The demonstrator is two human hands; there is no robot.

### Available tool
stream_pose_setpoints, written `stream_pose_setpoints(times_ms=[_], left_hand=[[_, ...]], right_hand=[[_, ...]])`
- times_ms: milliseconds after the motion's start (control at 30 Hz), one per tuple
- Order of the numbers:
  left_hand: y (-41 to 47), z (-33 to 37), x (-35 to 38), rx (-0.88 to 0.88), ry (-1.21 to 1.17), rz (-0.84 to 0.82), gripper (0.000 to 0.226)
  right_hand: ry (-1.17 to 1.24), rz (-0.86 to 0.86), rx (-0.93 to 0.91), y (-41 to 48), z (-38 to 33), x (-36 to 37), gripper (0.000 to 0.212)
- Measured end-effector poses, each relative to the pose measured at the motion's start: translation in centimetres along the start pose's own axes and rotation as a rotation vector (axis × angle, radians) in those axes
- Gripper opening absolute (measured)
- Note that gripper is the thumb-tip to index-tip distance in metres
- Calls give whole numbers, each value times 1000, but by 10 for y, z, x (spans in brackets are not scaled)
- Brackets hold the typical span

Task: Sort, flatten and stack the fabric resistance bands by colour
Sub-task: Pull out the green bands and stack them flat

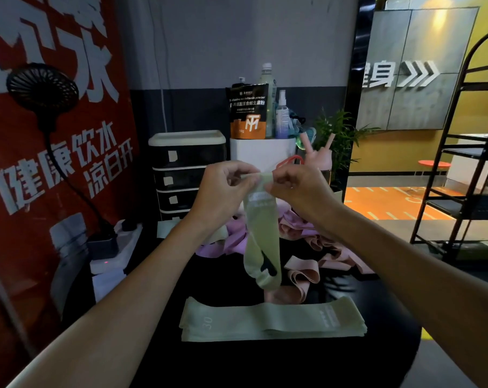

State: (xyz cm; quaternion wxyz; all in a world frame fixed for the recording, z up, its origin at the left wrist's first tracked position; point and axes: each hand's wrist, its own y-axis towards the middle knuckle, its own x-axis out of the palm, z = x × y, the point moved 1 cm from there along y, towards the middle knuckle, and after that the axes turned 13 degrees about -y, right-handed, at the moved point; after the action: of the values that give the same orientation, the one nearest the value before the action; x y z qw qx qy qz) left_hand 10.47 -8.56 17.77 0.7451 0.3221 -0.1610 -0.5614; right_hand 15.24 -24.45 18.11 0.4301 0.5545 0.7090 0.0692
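Dim gym corner, head view: a black desk carries the work. A flat green stack lies at the desk's near edge, its layers roughly aligned. Above and just behind the green stack, a green band hangs as a loose loop, its lower end twisted and clear of the stack. The left hand and right hand each pinch the band's top edge, close together. Behind the green stack lie tangled pink bands. Further behind it, to the left, are purple bands.

Risks, as judged:
- **Crease:** the twist at the lower end may be laid down as a fold unless it is smoothed first.
- **Skewed landing:** with the two pinches so close, the band may swing, land crooked on the green stack, or drag its top layer.
- **Snagging:** the hanging end may catch the pink bands.
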Motion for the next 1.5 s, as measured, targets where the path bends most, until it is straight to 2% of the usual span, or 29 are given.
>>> stream_pose_setpoints(times_ms=[67,167,333,400,467,533,633,1000,1133,1267,1500], left_hand=[[-2,1,1,-32,-68,-3,16],[-9,-4,3,-158,-178,-36,26],[-31,-40,5,-309,-218,-33,18],[-43,-57,6,-289,-45,-115,13],[-57,-70,8,-270,127,-273,7],[-70,-79,11,-314,175,-413,5],[-78,-88,14,-306,329,-552,9],[-73,-95,6,-292,646,-781,20],[-75,-95,2,-242,610,-679,26],[-73,-91,-1,-161,443,-384,13],[-65,-83,-26,-200,182,81,6]], right_hand=[[38,49,13,5,-4,-3,22],[119,66,26,7,-7,-7,15],[69,79,109,-3,11,-7,7],[33,82,127,-11,20,-9,8],[-16,73,132,-19,28,-13,11],[-57,74,140,-27,35,-16,10],[12,70,186,-36,45,-18,14],[98,39,306,-62,59,-22,18],[107,40,320,-66,67,-22,16],[130,73,322,-69,73,-26,18],[180,234,353,-79,82,-43,18]])
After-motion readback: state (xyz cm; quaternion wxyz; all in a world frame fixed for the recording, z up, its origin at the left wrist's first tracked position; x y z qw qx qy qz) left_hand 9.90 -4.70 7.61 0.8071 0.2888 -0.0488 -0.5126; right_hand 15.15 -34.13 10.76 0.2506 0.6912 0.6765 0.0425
